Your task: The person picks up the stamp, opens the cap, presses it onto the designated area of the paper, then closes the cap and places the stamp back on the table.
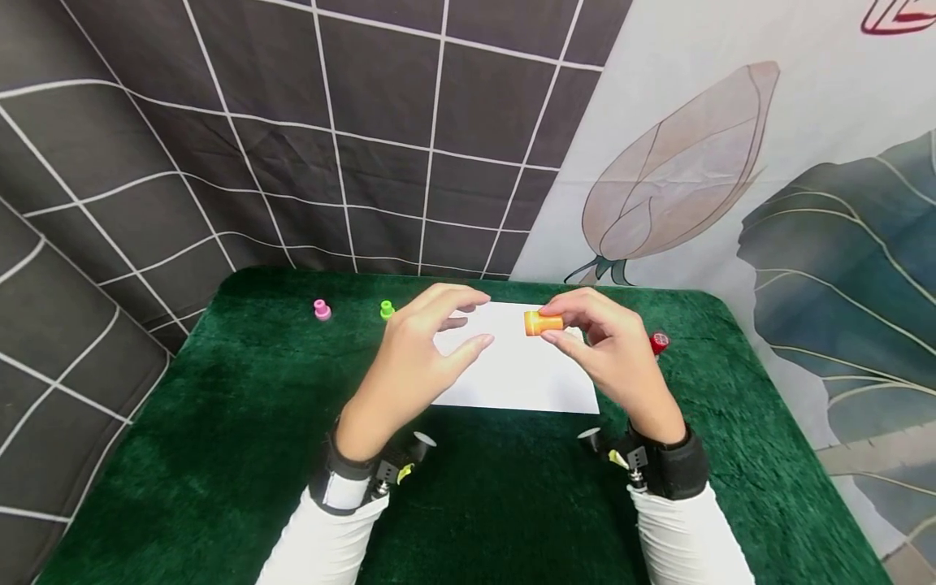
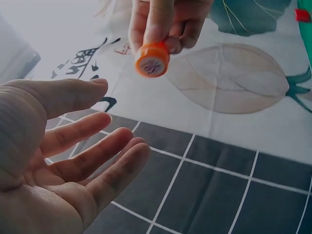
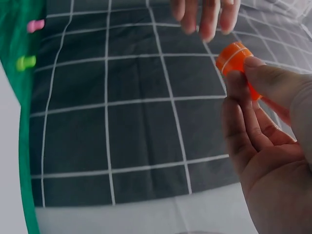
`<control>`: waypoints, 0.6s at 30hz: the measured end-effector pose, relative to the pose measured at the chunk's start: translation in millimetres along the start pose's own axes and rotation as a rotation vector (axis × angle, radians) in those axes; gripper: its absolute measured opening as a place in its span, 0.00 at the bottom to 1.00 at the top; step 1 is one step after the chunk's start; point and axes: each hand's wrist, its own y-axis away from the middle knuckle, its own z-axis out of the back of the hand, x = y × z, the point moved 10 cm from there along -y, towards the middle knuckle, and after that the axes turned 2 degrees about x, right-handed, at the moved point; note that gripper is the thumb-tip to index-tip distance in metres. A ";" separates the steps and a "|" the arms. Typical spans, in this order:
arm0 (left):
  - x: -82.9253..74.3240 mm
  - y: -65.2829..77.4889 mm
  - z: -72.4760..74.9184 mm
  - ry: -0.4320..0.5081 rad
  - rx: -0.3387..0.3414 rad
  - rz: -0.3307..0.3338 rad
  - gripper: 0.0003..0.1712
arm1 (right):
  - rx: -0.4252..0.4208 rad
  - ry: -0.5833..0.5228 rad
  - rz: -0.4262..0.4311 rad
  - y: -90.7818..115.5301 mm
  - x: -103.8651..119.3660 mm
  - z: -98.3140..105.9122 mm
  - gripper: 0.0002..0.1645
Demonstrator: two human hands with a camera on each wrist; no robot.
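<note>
Between thumb and fingertips, my right hand (image 1: 613,345) pinches an orange stamp (image 1: 539,323) above a white sheet of paper (image 1: 515,378). The stamp lies sideways, its wide end pointing left. In the left wrist view that round end of the stamp (image 2: 152,62) carries a small dark purple design. The right wrist view shows a pale line around the stamp's wide end (image 3: 234,57). My left hand (image 1: 417,345) hovers over the left part of the paper, fingers spread and relaxed, thumb apart, holding nothing. A gap separates it from the stamp.
A pink stamp (image 1: 322,309) and a lime green stamp (image 1: 387,309) stand toward the back left of the green cloth-covered table (image 1: 241,422). A red stamp (image 1: 660,341) lies beyond my right wrist, its patterned end showing. Hanging cloths (image 1: 380,106) enclose the back and sides.
</note>
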 end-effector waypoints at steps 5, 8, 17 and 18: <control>1.4 2.3 -7.7 0.168 0.012 0.027 0.23 | -0.016 0.008 0.015 4.0 6.8 -9.0 0.21; 3.5 3.8 -13.9 0.277 0.021 0.048 0.24 | -0.022 0.016 0.033 5.5 10.6 -14.3 0.21; 7.9 7.9 -27.7 0.432 0.046 0.068 0.22 | -0.036 0.012 0.081 7.5 17.3 -24.8 0.20; 8.1 8.3 -28.3 0.441 0.045 0.066 0.21 | -0.036 0.007 0.082 7.6 17.5 -25.6 0.20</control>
